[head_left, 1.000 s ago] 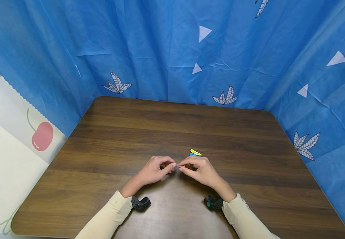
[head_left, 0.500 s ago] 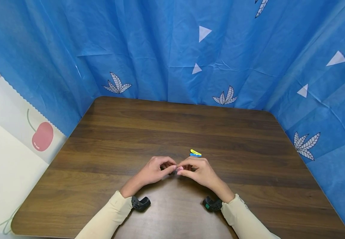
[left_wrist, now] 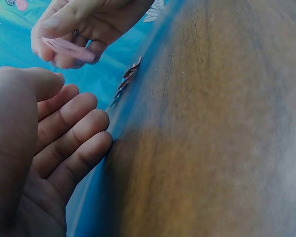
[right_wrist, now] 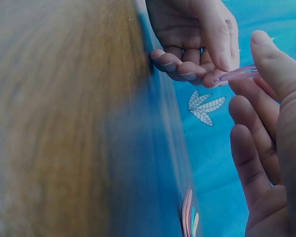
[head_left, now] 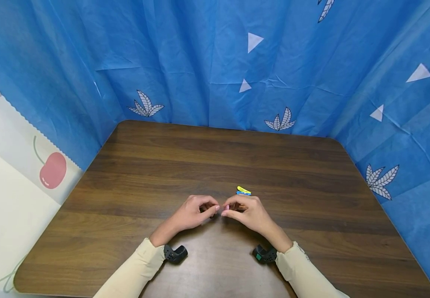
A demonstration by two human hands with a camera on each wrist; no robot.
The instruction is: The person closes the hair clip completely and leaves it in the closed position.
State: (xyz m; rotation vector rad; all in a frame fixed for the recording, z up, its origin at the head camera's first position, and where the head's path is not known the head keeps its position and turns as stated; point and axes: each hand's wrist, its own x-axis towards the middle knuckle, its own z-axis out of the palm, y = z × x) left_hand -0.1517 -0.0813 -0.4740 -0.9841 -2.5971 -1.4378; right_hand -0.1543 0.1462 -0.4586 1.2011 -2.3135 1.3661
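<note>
A pink snap hair clip (head_left: 227, 207) is pinched between the thumb and fingers of my right hand (head_left: 250, 211). The left wrist view shows the same hair clip (left_wrist: 68, 49) sticking out from those fingertips. Just left of it, my left hand (head_left: 196, 212) hovers with loosely bent fingers and nothing in its grasp. A small gap parts the fingertips of the two hands in the head view. Beyond the right hand, a yellow hair clip (head_left: 244, 189) and a blue hair clip (head_left: 243, 193) lie on the table. More clips (right_wrist: 188, 212) lie close by, partly hidden by the right hand in the head view.
The brown wooden table (head_left: 163, 165) has rounded corners. Blue patterned curtains (head_left: 185, 62) hang along its back and right side, and a pale cloth (head_left: 14, 174) is at the left. Both wrists wear black camera mounts (head_left: 175, 254).
One second ago both hands pinched the pink hair clip between them. The left fingers have let go, and the clip has turned and shifted slightly right in the right hand.
</note>
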